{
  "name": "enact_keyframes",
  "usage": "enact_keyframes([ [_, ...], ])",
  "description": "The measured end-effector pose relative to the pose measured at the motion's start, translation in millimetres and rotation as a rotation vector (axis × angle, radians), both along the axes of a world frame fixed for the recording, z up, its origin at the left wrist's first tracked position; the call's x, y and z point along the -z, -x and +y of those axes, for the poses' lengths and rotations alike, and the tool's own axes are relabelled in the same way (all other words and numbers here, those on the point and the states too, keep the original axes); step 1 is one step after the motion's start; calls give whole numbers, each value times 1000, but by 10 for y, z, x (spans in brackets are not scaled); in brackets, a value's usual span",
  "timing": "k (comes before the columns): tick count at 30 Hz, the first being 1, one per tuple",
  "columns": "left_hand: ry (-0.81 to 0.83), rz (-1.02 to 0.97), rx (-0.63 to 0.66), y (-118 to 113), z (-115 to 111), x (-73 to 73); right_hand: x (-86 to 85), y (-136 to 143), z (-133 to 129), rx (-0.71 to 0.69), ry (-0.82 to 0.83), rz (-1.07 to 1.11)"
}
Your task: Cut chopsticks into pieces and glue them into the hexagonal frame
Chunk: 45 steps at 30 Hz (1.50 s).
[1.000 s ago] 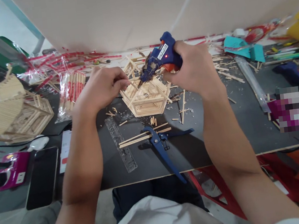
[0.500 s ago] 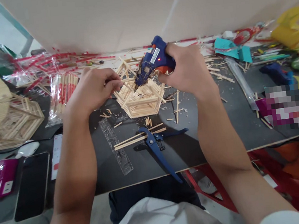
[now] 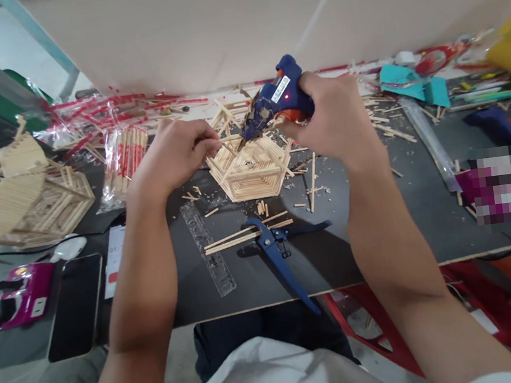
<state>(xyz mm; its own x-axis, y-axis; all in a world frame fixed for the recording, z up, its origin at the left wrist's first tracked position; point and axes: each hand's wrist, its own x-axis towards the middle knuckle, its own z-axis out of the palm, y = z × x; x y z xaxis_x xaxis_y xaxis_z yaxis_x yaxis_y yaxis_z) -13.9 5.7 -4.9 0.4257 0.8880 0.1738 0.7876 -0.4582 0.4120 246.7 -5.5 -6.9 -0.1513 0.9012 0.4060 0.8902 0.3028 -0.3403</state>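
My right hand [image 3: 337, 116] is wrapped round a blue hot glue gun [image 3: 268, 106] with a small red light on its side. Its nozzle points down and left, close to the tip of a thin wooden stick [image 3: 228, 149]. Thumb and fingers of my left hand [image 3: 183, 154] are pinched on the other end of that stick. Both hands are over a six-sided frame [image 3: 257, 186] of stacked wooden sticks on the dark table; whether the nozzle touches the stick I cannot tell.
Nearer the table edge [image 3: 269, 305] lie a blue cutter [image 3: 275, 257], loose sticks [image 3: 224, 242] and a clear ruler [image 3: 209, 250]. A second stick structure [image 3: 66, 208], a phone [image 3: 75, 307] and a purple power socket [image 3: 30, 294] are at left. Bagged sticks [image 3: 124, 161] lie behind my left arm.
The whole view has shifted slightly, so the table things appear farther right. Both hands keep nearly the same grip and place over the stick frame.
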Motion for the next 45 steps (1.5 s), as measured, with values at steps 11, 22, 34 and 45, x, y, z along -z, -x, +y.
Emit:
enact_keyframes([
  [11, 17, -45, -3, 3, 4, 7, 29, -16, 19, -38, 40, 2],
  [22, 18, -19, -11, 18, 9, 15, 34, -44, 41, -66, 31, 40],
  [34, 10, 3, -8, -1, -5, -11, 8, -38, 19, -59, 26, -2],
  [45, 6, -4, 0, 17, 8, 1, -19, -113, 26, -19, -89, -4],
])
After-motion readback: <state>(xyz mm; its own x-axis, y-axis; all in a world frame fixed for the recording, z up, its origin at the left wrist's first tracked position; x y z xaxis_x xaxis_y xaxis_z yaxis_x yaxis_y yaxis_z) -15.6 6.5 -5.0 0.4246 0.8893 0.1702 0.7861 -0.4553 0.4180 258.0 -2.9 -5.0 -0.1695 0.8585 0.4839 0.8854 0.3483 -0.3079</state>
